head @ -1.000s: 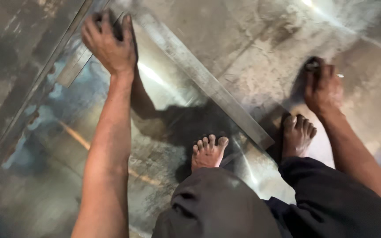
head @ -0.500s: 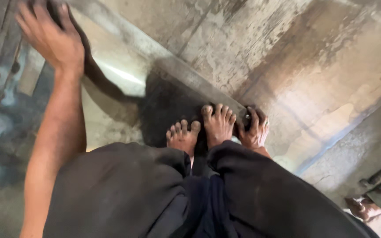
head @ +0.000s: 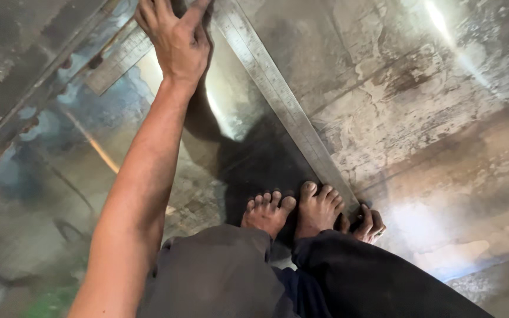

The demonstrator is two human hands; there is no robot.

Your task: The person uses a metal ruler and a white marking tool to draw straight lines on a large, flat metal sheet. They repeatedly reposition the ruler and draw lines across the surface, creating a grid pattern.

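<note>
Stained, shiny sheet-metal floor [head: 419,118] glares with reflected light, perhaps from a lamp overhead.

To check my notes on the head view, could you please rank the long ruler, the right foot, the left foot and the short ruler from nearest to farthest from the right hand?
From the right hand:
1. Long ruler, touching its near end.
2. Right foot, just beside, to the left.
3. Left foot, further left.
4. Short ruler, far, upper left.

View tilted back left since half a second ago; long steel ruler [head: 284,100] visible again. Right hand [head: 367,224] moved in beside right foot [head: 319,207] at ruler's near end; feet closer together.
</note>
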